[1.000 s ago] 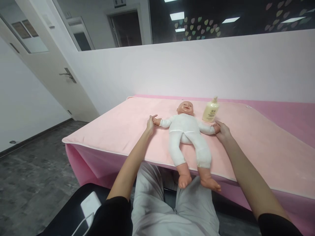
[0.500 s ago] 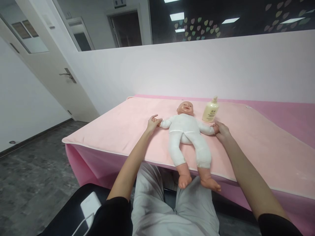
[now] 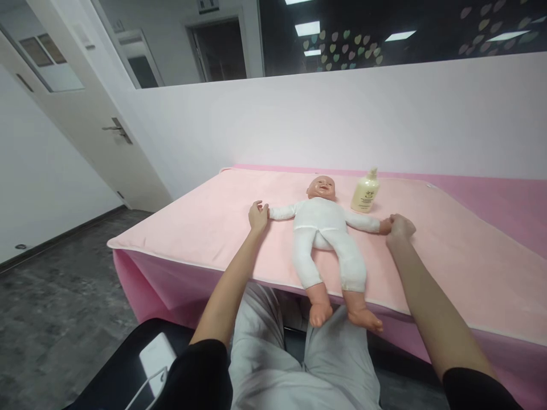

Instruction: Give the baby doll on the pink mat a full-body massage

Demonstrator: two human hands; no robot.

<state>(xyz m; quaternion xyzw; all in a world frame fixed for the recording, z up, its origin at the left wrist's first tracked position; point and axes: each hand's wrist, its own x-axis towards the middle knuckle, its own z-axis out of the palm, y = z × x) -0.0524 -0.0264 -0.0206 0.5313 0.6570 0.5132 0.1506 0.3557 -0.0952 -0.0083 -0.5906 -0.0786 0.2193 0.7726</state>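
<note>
A baby doll (image 3: pixel 321 217) with a white cloth body lies face up, its feet hanging over the table's near edge. My left hand (image 3: pixel 258 216) is closed on the doll's hand on the left side, which my fingers mostly hide. On the right side, my right hand (image 3: pixel 400 226) grips the doll's other hand, part of which shows beside my fingers. Both doll arms are stretched out sideways. A pale yellow pump bottle (image 3: pixel 365 192) stands upright beside the doll's head, touched by neither hand.
A pink blanket (image 3: pixel 188 228) covers the table, with a darker pink cloth under it. A white wall (image 3: pixel 299 122) rises behind. A white device with a cable (image 3: pixel 157 357) rests on a black seat at the lower left.
Both my hands have moved outward, left and right, drawing the doll's arms straighter. The doll's body and the bottle have stayed in place.
</note>
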